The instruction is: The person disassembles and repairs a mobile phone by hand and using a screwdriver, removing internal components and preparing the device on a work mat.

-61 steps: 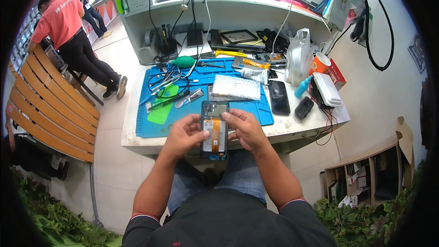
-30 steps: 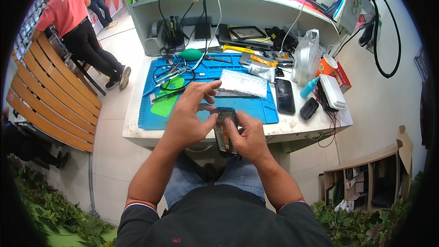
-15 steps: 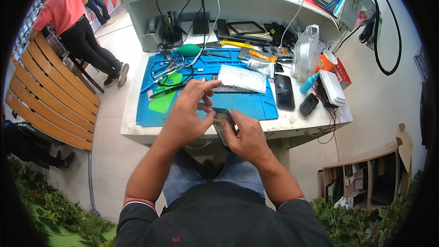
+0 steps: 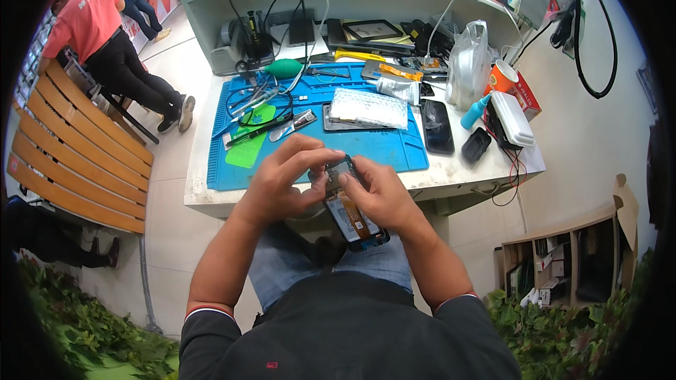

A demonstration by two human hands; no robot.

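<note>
An opened smartphone (image 4: pixel 350 224), its battery and an orange-brown ribbon cable exposed, is held over my lap at the table's front edge. My right hand (image 4: pixel 386 195) grips its right side, with the thumb lying across the upper inside. My left hand (image 4: pixel 282 177) is closed at the top left corner, index finger along the upper end and thumb by the left edge. Beyond my hands a blue work mat (image 4: pixel 394 160) covers much of the white table. A bubble-wrapped packet (image 4: pixel 370 108) lies there on a dark flat part, near a small metal tool (image 4: pixel 293 125).
Left on the mat are a green sheet (image 4: pixel 243 155), cables and a green air blower (image 4: pixel 284 67). To the right lie a black phone (image 4: pixel 437 127), a blue bottle (image 4: pixel 475 112) and a white case (image 4: pixel 511 119). A person in a red shirt (image 4: pixel 88 17) stands beside a slatted bench (image 4: pixel 77 155).
The phone has tilted so its inside with battery and ribbon cable faces up. Both hands stay on it, with the left index finger lowered to its top end. The view has shifted slightly.
</note>
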